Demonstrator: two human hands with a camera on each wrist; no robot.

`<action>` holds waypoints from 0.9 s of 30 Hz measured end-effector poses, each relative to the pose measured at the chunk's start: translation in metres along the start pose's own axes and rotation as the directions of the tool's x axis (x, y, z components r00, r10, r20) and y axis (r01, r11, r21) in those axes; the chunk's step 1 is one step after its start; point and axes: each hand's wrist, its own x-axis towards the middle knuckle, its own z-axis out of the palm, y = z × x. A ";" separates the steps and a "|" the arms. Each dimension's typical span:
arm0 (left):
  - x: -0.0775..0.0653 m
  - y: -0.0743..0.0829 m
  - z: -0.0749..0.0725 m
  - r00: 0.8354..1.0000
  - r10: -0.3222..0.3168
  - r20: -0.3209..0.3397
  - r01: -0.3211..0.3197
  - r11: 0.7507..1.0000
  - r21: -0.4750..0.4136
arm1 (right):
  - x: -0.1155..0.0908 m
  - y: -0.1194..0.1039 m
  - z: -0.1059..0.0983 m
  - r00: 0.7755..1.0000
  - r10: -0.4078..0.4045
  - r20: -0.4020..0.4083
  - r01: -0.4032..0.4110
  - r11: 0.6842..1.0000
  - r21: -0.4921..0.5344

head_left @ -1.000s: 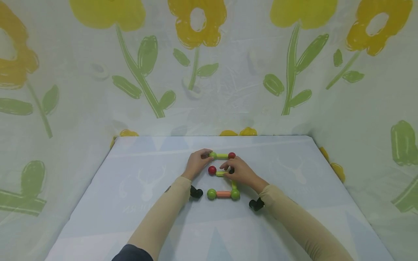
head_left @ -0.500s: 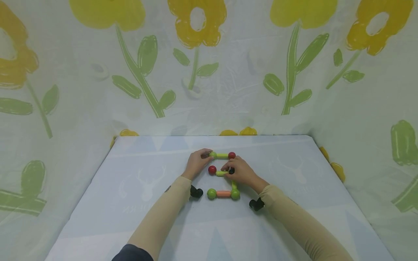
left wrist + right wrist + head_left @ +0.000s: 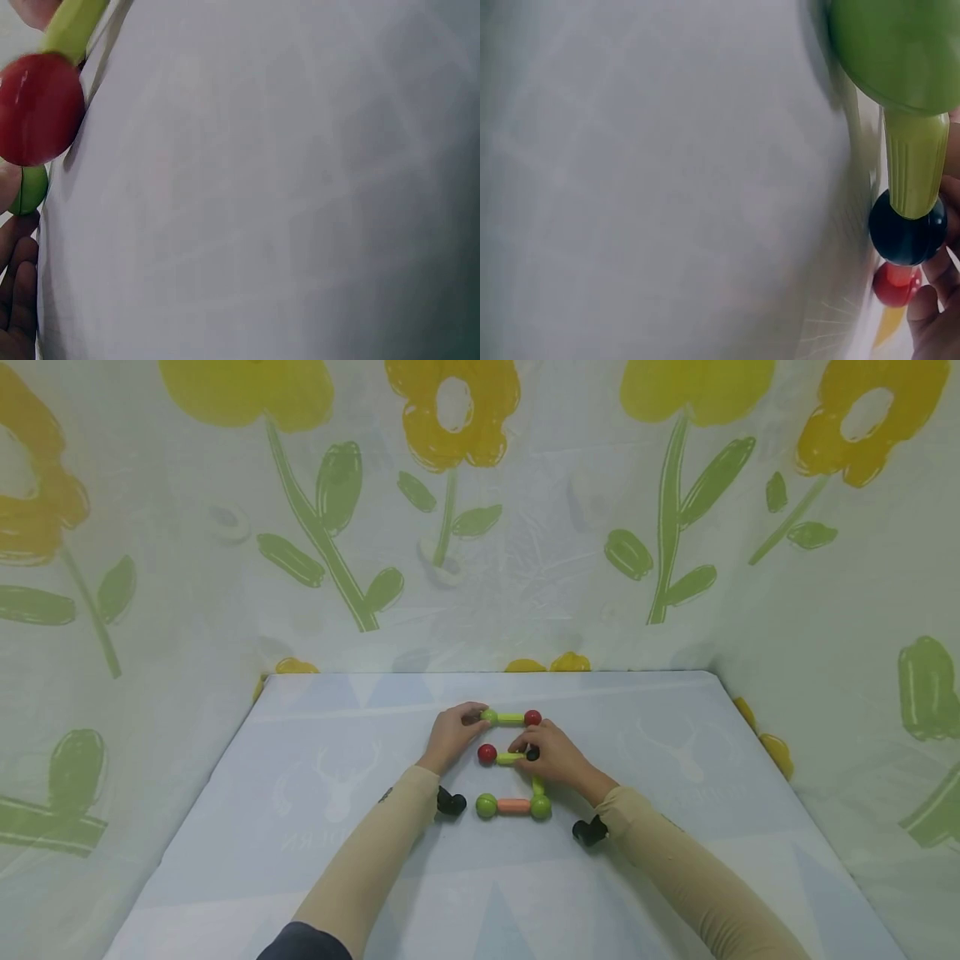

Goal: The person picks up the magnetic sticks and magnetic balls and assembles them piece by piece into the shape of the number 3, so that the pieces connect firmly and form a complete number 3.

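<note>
My left hand [image 3: 452, 732] pinches a green ball [image 3: 489, 717] at the far left end of a ball-and-rod figure; in the left wrist view that green ball [image 3: 30, 191] shows between thumb and fingers. A yellow-green rod [image 3: 512, 719] joins it to a red ball [image 3: 532, 717]. Lower down, my right hand [image 3: 558, 756] holds a dark ball [image 3: 532, 752] where a second yellow-green rod [image 3: 509, 759] meets it, with another red ball [image 3: 487, 753] at that rod's left end. Fingers curl beside the dark ball [image 3: 906, 229] in the right wrist view.
Nearer me, a salmon rod [image 3: 513, 806] lies between two green balls [image 3: 486, 806]. A yellow-green rod [image 3: 538, 785] runs up from the right one toward the dark ball. Black wrist cameras [image 3: 452, 802] hang under both sleeves. Flowered cloth [image 3: 525, 568] walls the table.
My right fingertips have moved slightly right and closed in at the dark ball, which shows more. The left-hand red ball has shifted very slightly. My left hand has stayed in place.
</note>
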 end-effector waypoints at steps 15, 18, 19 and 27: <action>0.000 -0.001 -0.001 1.000 0.000 -0.003 0.000 1.000 0.005 | -0.002 0.000 -0.001 1.000 0.002 0.000 -0.002 0.999 0.040; 0.000 -0.001 -0.001 1.000 0.002 -0.003 -0.002 1.000 0.008 | -0.002 0.000 -0.003 1.000 0.012 0.004 -0.012 0.999 0.045; 0.000 -0.001 -0.001 1.000 0.003 -0.002 -0.003 1.000 0.009 | -0.003 0.000 -0.003 1.000 0.017 0.007 -0.017 0.999 0.048; 0.000 0.000 0.000 1.000 0.010 -0.002 -0.010 1.000 -0.002 | -0.009 0.005 -0.008 0.998 0.063 -0.011 -0.062 0.997 0.044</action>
